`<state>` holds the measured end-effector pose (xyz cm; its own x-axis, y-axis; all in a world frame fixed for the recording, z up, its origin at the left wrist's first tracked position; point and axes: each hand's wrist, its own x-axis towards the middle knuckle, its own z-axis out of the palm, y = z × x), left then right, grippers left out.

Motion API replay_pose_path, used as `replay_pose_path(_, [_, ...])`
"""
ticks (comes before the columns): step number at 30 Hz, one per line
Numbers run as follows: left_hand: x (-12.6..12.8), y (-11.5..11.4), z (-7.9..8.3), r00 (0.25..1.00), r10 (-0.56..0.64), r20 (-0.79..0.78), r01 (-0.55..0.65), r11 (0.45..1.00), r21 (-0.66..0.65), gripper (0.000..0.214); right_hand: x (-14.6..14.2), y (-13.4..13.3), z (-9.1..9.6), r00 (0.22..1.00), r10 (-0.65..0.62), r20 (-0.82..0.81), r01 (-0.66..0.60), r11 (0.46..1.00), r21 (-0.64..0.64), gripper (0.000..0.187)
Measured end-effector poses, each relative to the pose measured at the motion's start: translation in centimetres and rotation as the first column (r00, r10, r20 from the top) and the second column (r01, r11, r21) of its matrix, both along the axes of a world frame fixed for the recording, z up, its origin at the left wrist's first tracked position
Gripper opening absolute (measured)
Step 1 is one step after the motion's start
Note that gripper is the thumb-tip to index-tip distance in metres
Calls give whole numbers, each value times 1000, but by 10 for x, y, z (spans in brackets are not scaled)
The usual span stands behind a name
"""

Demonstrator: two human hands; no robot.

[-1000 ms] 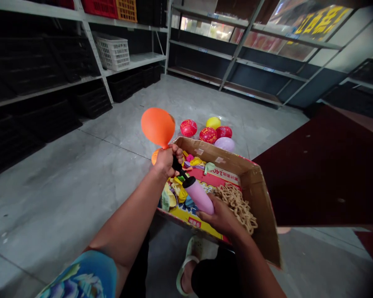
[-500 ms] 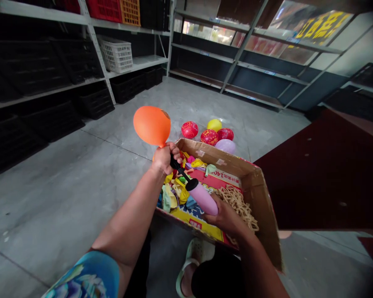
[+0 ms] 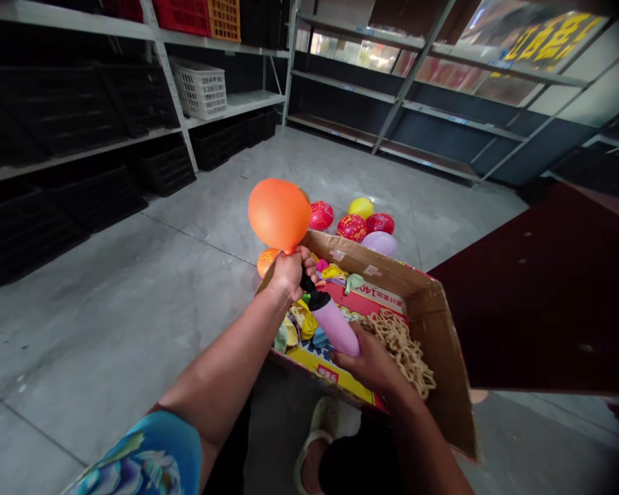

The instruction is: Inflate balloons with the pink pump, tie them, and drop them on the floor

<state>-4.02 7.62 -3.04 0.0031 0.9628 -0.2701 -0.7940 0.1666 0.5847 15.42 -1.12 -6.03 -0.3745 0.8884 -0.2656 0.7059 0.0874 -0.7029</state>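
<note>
My left hand (image 3: pixel 292 273) is closed round the black nozzle end of a balloon pump, pinching the neck of an inflated orange balloon (image 3: pixel 278 214) there. The pump's pink barrel (image 3: pixel 336 328) slants down to the right, where my right hand (image 3: pixel 366 354) grips its lower end. Under both hands is an open cardboard box (image 3: pixel 428 306). Limp balloons (image 3: pixel 302 320) in several colours lie in its left part. A heap of tan, cord-like strands (image 3: pixel 399 347) fills the right part.
On the floor beyond the box sit several inflated balloons (image 3: pixel 351 227), red, yellow and lilac. Another orange balloon (image 3: pixel 267 261) rests left of the box. A dark red board (image 3: pixel 541 295) stands at right. Shelves with black crates (image 3: pixel 56 110) and a white basket (image 3: pixel 201 89) line the left.
My left hand and the orange balloon have moved right, toward the pump's barrel. The black rod between the hands has slid into the pink barrel. The balloon looks somewhat bigger.
</note>
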Motion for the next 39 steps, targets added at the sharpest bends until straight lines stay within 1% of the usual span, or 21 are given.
replay_pose_path(3, [4,-2,-1,1000,-15,-14,16,1000,19,22,-7,-1,0,999,-21,37,20,999,48,32])
replay_pose_path(6, [-4,-1,2,1000,-20,-8,20,1000,11,22,-3,1,0,1000,-4,22,3,999,42,31])
replay_pose_path(8, [-15,1,6,1000,9,0,-9,1000,9,22,6,2,1,1000,20,15,-20,1000,7,31])
replay_pose_path(12, [-35,6,12,994,108,-5,-108,994,29,22,33,3,0,998,69,-12,-70,994,-88,33])
replay_pose_path(14, [-40,6,14,991,136,-4,-136,990,25,22,44,2,-1,996,80,-30,-83,989,-119,37])
replay_pose_path(16, [-40,7,14,989,145,3,-145,989,21,22,48,1,-2,996,79,-36,-83,988,-129,42])
replay_pose_path(18, [-37,7,13,990,139,13,-140,990,21,22,44,0,-3,997,74,-32,-78,990,-118,45])
replay_pose_path(20, [-31,6,11,993,119,27,-119,993,16,22,35,0,-2,998,69,-13,-70,994,-83,43])
replay_pose_path(25, [-8,1,4,999,25,30,-25,1000,2,22,6,2,0,999,32,9,-32,999,7,38])
replay_pose_path(28, [1,-1,2,1000,-12,9,12,1000,-7,21,-5,1,1,1000,7,29,-8,1000,29,37])
replay_pose_path(30, [1,-2,2,1000,-21,7,21,1000,-14,20,-8,0,1,1000,5,27,-6,1000,23,36])
replay_pose_path(33, [-11,0,6,1000,0,22,0,1000,7,22,-2,-1,2,1000,25,14,-25,1000,2,35])
replay_pose_path(36, [-30,3,11,997,61,44,-62,998,31,23,13,1,2,998,59,2,-59,998,-26,31])
replay_pose_path(39, [-44,5,16,991,110,81,-112,993,25,24,30,1,3,996,92,-13,-93,993,-72,30])
